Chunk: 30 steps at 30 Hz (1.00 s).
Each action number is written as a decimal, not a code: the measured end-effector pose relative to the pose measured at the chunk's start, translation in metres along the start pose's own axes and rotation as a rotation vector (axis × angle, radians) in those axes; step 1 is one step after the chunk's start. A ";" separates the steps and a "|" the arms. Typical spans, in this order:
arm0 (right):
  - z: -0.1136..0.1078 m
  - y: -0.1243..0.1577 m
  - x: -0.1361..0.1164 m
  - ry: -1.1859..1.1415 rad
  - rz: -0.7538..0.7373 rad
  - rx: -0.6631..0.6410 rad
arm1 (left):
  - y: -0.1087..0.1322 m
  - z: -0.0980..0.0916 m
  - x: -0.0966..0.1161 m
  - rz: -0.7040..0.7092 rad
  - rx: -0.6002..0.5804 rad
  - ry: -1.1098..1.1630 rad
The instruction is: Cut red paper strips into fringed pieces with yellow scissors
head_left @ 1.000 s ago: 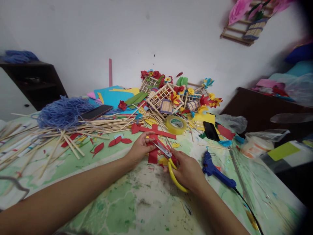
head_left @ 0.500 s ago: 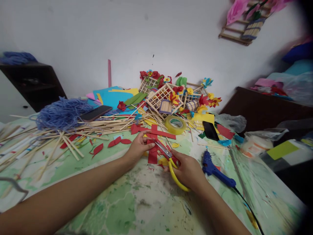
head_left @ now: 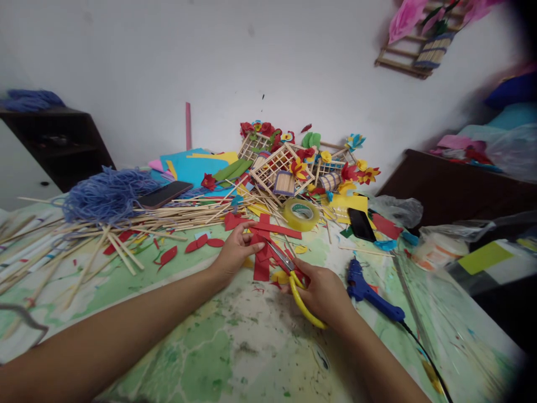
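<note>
My right hand (head_left: 321,288) is closed round the yellow handles of a pair of scissors (head_left: 298,296). The metal blades point up and left, and their tips are close to my left fingertips. My left hand (head_left: 237,249) pinches a small piece of red paper (head_left: 259,239) between thumb and fingers. Beneath it, red strips (head_left: 262,271) lie crossed on the table; the edges of the held piece blend into them. Cut red petals (head_left: 196,243) lie to the left of my left hand.
Behind my hands are a tape roll (head_left: 301,215), bamboo sticks (head_left: 184,215), stick frames with paper flowers (head_left: 279,170) and blue yarn (head_left: 107,193). A blue glue gun (head_left: 371,294) with a cord lies to the right. Two phones (head_left: 361,224) rest on the table (head_left: 201,364).
The scissor tips have drawn slightly away from my left fingertips. My left hand has shifted very little, and the red piece in it is turned somewhat differently.
</note>
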State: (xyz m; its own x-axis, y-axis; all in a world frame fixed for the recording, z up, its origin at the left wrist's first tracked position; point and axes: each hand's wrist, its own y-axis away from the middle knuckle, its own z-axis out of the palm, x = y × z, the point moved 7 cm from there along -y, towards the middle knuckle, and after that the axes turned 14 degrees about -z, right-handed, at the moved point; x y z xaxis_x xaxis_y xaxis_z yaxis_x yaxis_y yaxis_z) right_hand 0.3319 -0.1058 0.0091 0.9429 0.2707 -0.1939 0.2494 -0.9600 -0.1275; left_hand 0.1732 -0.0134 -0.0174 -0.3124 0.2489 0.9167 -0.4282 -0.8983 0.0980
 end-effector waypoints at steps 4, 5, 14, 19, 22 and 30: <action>0.000 0.000 -0.001 -0.003 -0.010 0.007 | 0.000 0.000 0.001 0.012 -0.003 -0.005; 0.000 0.000 -0.001 -0.002 -0.010 0.010 | 0.000 0.000 0.001 0.013 -0.009 -0.003; 0.000 0.000 -0.001 0.056 0.005 0.011 | 0.001 -0.001 -0.001 -0.035 0.018 0.083; -0.001 0.000 -0.003 0.059 0.004 0.013 | 0.004 0.004 -0.002 -0.047 0.002 0.124; 0.002 0.000 -0.003 0.050 0.010 -0.015 | 0.005 0.007 -0.003 -0.053 -0.026 0.130; 0.003 0.000 -0.005 0.040 -0.017 -0.026 | 0.007 0.012 -0.005 -0.084 -0.073 0.134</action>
State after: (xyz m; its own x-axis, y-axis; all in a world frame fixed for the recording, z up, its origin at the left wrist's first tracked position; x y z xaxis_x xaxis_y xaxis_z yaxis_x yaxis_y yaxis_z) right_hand 0.3265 -0.1069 0.0074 0.9466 0.2841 -0.1525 0.2703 -0.9570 -0.1051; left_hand 0.1825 -0.0250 -0.0163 -0.3809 0.3723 0.8464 -0.5163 -0.8450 0.1394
